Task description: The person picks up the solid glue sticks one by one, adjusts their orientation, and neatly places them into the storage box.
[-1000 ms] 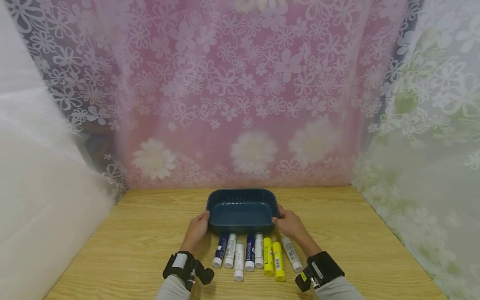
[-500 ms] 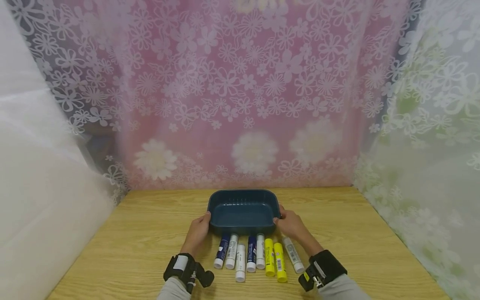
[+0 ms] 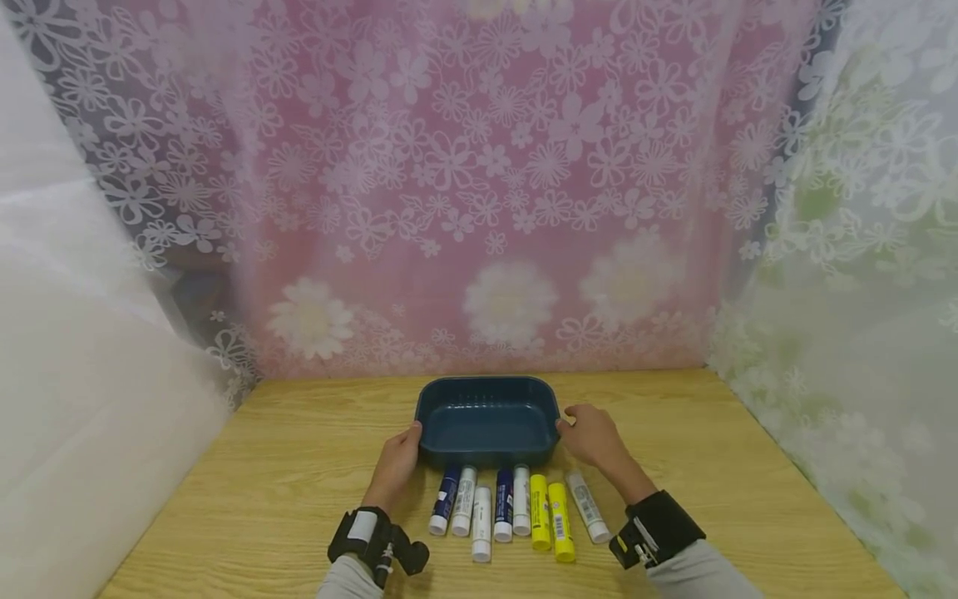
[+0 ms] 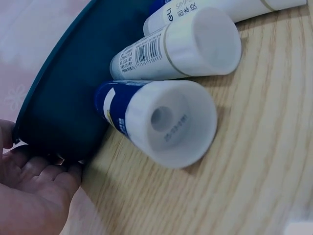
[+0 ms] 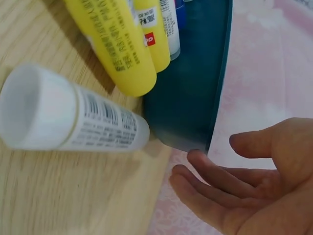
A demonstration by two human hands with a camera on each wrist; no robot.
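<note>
A dark teal rectangular basin point(image 3: 486, 456) stands on the wooden table. My left hand point(image 3: 397, 466) grips its left end; in the left wrist view the thumb is at the rim and the fingers point(image 4: 44, 171) curl under the wall. Beside the right end is my right hand point(image 3: 595, 437), thumb raised off the rim. The right wrist view shows relaxed fingers point(image 5: 215, 181), with one fingertip at or very near the basin's corner. Several glue sticks lie in front of the basin: navy point(image 3: 444, 499), white point(image 3: 481, 524), yellow point(image 3: 540, 512), and a white one point(image 3: 587, 507) set apart at the right.
The wood-grain table point(image 3: 299, 433) extends to both sides of the basin. A pink floral curtain point(image 3: 486, 208) hangs behind it. White sheeting point(image 3: 90, 333) stands at the left and a pale floral sheet point(image 3: 846, 333) at the right.
My right hand has loosened from the basin's right end, lifted its thumb off the rim and shifted slightly right. The left hand keeps its grip; basin and glue sticks stay in place.
</note>
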